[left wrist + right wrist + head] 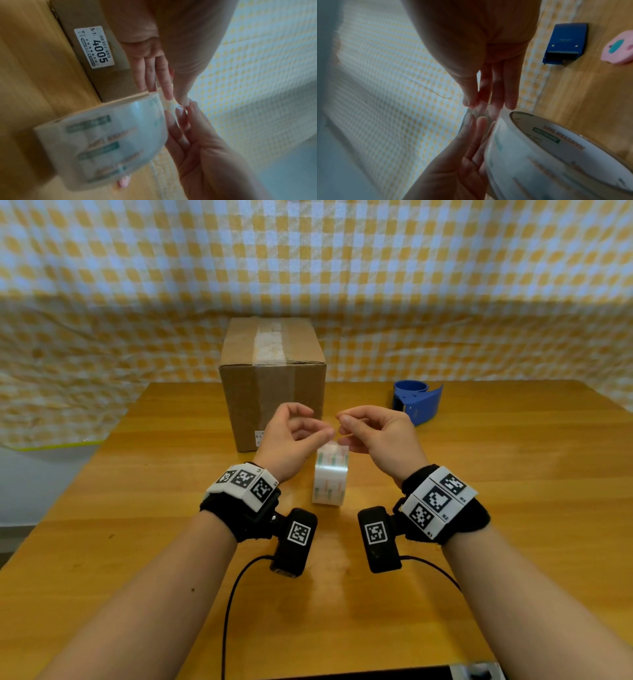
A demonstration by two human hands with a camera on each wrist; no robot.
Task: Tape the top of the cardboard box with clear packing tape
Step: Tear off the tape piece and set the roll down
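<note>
Both hands hover above the tape roll (330, 474), left hand (291, 436) and right hand (373, 436) pinching its loose tape end (476, 113) together (probably freeing it). The cardboard box (272, 381) waits at 12 o'clock, the blue dispenser (416, 402) at 2.

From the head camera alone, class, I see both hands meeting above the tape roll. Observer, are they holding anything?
Observer: Yes. In the left wrist view, the left hand and the right hand both pinch the tape end peeled from the tape roll.
Operator: A wrist half hides the box label. What does it read?
Observer: On the cardboard box, the label reads 5-1- 4005.
Operator: Is anything near the dispenser hidden from me?
Observer: A pink object lies on the table beside the blue tape dispenser. I cannot tell what it is.
</note>
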